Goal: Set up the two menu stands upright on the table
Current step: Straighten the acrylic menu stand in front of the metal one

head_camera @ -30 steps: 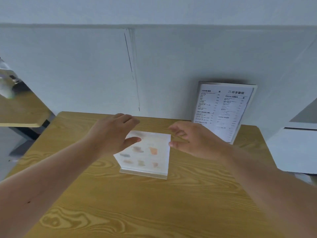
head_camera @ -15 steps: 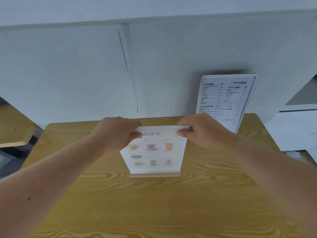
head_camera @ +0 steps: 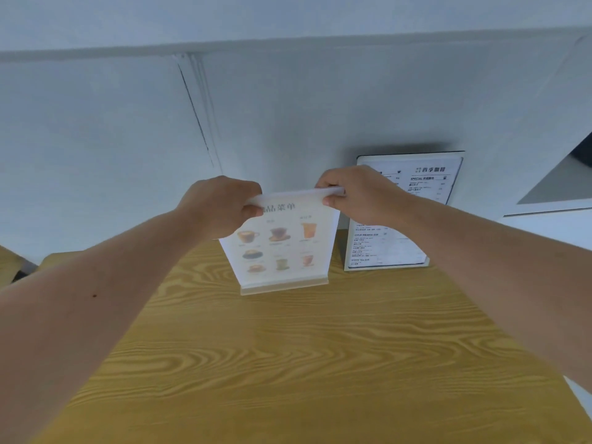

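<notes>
A clear menu stand with drink pictures point(head_camera: 283, 248) stands upright near the far edge of the wooden table point(head_camera: 288, 363), its base strip resting on the wood. My left hand point(head_camera: 221, 208) pinches its top left corner and my right hand point(head_camera: 355, 192) pinches its top right corner. Just to the right, a second menu stand with black text point(head_camera: 407, 241) stands upright against the wall, its upper left part hidden behind my right hand.
A pale grey wall point(head_camera: 128, 139) with a vertical seam runs right behind the table's far edge. A white counter point(head_camera: 551, 219) sits at the right. Part of another wooden table point(head_camera: 9, 261) shows at the far left.
The picture menu lay flat a second ago with both hands above it. Both hands took its top edge and tilted it up; it now stands upright, shifted toward the wall.
</notes>
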